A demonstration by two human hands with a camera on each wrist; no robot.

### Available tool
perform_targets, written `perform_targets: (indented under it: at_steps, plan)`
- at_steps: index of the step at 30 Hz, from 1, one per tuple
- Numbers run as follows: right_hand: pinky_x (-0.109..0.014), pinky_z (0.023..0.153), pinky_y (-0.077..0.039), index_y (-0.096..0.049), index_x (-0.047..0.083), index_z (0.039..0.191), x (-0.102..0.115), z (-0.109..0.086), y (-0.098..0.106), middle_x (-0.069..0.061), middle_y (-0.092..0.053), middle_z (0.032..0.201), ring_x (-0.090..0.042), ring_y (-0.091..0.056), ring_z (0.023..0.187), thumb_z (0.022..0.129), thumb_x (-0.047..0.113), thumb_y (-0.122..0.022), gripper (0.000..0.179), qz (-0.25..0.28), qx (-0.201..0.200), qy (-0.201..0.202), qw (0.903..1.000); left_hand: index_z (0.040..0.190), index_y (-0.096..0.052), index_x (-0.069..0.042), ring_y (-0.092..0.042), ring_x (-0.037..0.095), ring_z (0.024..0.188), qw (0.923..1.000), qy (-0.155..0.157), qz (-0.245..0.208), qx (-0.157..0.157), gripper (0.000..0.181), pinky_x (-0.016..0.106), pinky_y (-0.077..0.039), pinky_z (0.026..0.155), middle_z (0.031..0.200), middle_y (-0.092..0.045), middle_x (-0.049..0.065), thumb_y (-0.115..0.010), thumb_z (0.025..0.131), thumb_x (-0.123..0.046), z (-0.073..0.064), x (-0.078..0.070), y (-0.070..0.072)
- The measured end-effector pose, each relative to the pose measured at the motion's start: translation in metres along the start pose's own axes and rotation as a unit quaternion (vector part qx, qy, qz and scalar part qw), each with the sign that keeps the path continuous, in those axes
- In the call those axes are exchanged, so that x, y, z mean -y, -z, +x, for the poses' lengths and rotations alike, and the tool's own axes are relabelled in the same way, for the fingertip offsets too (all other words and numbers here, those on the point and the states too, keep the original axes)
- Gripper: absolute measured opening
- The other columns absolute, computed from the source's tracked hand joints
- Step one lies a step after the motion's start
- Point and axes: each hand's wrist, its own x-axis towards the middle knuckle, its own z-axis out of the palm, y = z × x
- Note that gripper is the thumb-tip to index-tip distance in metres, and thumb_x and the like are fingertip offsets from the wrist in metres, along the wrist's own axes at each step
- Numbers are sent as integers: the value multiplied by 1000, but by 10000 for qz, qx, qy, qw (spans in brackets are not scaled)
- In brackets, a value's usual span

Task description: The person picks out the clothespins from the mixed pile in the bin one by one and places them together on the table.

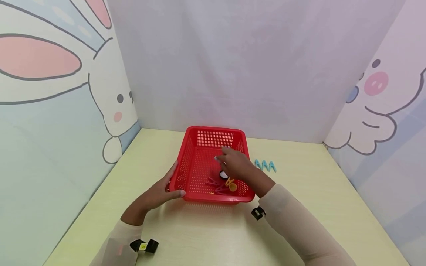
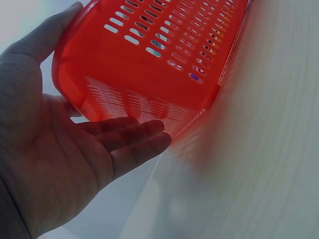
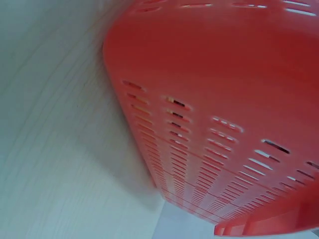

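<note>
On the pale table (image 1: pixel 309 192), a red basket (image 1: pixel 216 128) with slotted walls stands upright, its far side near the grey backdrop (image 1: pixel 246 70). The left hand (image 1: pixel 157 193) is placed at the near left corner of the basket. Its thumb extends along the near rim; its other fingers are nearly straight and lie along the outside of the left wall, spread apart from the thumb around the corner.

The right hand (image 1: pixel 235 163) is positioned over the right half of the basket interior. Its thumb and index finger extend toward the left; the head view does not show the remaining fingers clearly, so it cannot be determined whether they hold anything. The right wrist view shows only the outside of the basket and the table.

Pink clips (image 1: pixel 221 188), a yellow clip (image 1: pixel 229 181) and a yellow round piece (image 1: pixel 233 187) lie in the near right part of the basket. A white-and-black round piece (image 1: pixel 223 174) is located just below the right hand, partly covered by it. Three light-blue clips (image 1: pixel 264 164) lie in a row on the table, to the right of the basket.
</note>
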Motion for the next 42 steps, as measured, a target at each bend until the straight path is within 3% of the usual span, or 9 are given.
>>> perform_targets:
  at_steps: [6,9,15,23,30,37,42]
  plan:
    - [-23,70,-60,-82,13,129,-2,-13,8,-4,-66,101,-11,-58,82,94,21,-86,36,-48,-558,-64,9984,177,2,-25,-50,47,146,10000,-10,-14,-2,127,46,-67,97,170,-35,23,-89,89,-38,0,1,0]
    - [-23,65,-56,-81,12,130,-6,-19,11,-5,-65,97,-11,-54,77,93,20,-87,38,-178,-895,-98,9958,177,2,-25,-50,47,146,10000,10,-2,-7,127,46,-67,97,170,-35,23,-89,90,-38,0,0,0]
    - [-25,62,-48,-82,10,129,-9,-34,15,-8,-62,93,-13,-48,72,87,20,-92,44,-185,-1606,-306,9864,177,2,-25,-50,47,146,10000,45,-9,-13,127,47,-67,97,169,-35,23,-89,89,-37,-1,-2,0]
    - [-26,61,-47,-84,5,122,-18,-51,17,-8,-59,88,-15,-48,75,85,13,-89,39,30,-2338,-409,9714,177,2,-25,-49,47,147,10000,79,2,-29,128,46,-67,97,169,-35,22,-90,89,-38,1,-3,0]
    - [-24,55,-36,-85,4,118,-27,-67,17,-7,-50,80,-10,-36,69,84,8,-88,34,174,-2873,-333,9571,177,3,-26,-48,47,148,10000,64,-53,13,129,46,-67,98,170,-34,21,-90,89,-38,1,-1,1]
    - [-24,55,-42,-84,1,117,-36,-84,14,-9,-54,82,-11,-41,68,84,6,-87,33,330,-3184,-665,9451,177,3,-25,-49,47,146,10000,-34,-24,35,126,46,-67,98,171,-33,23,-88,90,-40,1,1,1]
    - [-23,53,-38,-85,-1,113,-47,-94,11,-10,-53,80,-8,-37,67,86,4,-82,28,216,-3436,-556,9372,177,3,-26,-50,46,145,10000,-35,-6,40,126,46,-67,98,171,-33,24,-87,90,-42,1,1,1]
